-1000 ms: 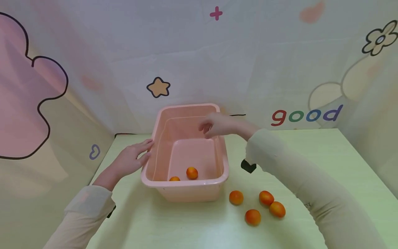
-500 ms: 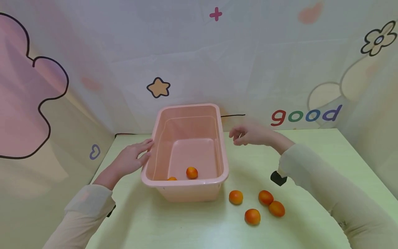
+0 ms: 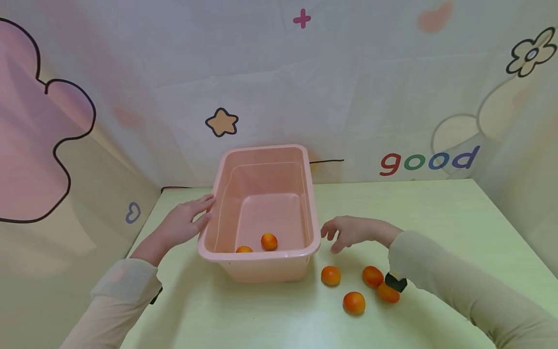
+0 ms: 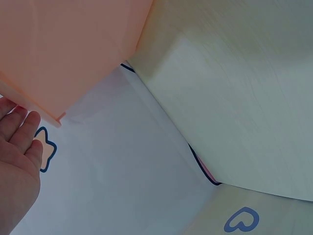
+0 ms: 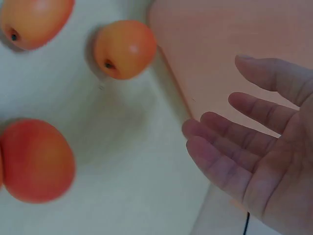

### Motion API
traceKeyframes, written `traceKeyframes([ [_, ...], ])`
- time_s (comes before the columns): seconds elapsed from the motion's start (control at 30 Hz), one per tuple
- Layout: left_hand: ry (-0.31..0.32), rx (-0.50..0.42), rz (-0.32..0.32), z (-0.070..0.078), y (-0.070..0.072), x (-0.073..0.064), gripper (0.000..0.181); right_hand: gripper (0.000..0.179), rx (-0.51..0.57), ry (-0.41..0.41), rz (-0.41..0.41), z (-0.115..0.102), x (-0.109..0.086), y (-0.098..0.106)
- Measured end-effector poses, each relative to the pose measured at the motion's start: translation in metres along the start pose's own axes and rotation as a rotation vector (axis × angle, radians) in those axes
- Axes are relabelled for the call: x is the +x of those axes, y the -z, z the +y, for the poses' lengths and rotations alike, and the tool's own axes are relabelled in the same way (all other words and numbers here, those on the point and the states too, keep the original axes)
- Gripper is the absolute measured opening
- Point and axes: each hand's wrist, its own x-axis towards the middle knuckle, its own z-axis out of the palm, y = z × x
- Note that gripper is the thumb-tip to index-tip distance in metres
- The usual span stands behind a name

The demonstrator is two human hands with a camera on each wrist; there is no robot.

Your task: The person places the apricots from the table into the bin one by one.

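Note:
A pink plastic basin (image 3: 270,269) stands on the table, with two small orange-red fruits inside; one is the whole visible fruit (image 3: 269,242), the other half hidden by the near rim. My left hand (image 3: 185,224) rests its extended fingers against the basin's left rim, as the left wrist view also shows at the fingers (image 4: 22,129). Just right of the basin hovers my right hand (image 3: 355,231), holding nothing, its fingers loosely bent and spread. Below it lies the nearest fruit (image 3: 331,276). In the right wrist view, that hand (image 5: 264,152) has an upturned-looking bare palm.
More orange-red fruits lie right of the basin: a front fruit (image 3: 354,303), a back fruit (image 3: 373,276) and a fruit (image 3: 388,293) partly covered by a black wrist device (image 3: 395,282). A printed curtain (image 3: 261,72) hangs behind the pale green table (image 3: 457,232).
My right hand has gone from above the basin out past its right rim, then down and nearer, toward the loose fruits. The left hand keeps its place on the rim.

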Motion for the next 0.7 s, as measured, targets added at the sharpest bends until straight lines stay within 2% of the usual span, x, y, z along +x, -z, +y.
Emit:
traceKeyframes([
  [0.23,-0.039,0.025,0.024,0.0,0.0,0.0,0.045,0.038,-0.025,-0.042,-0.046,0.004,0.006,-0.026],
  [0.37,-0.034,0.016,0.019,0.0,0.0,0.0,0.045,0.038,-0.045,-0.066,-0.053,0.008,0.009,-0.038],
  [0.7,-0.022,0.004,0.012,0.0,0.001,-0.001,0.045,0.029,-0.155,-0.012,-0.054,0.011,0.012,-0.055],
])
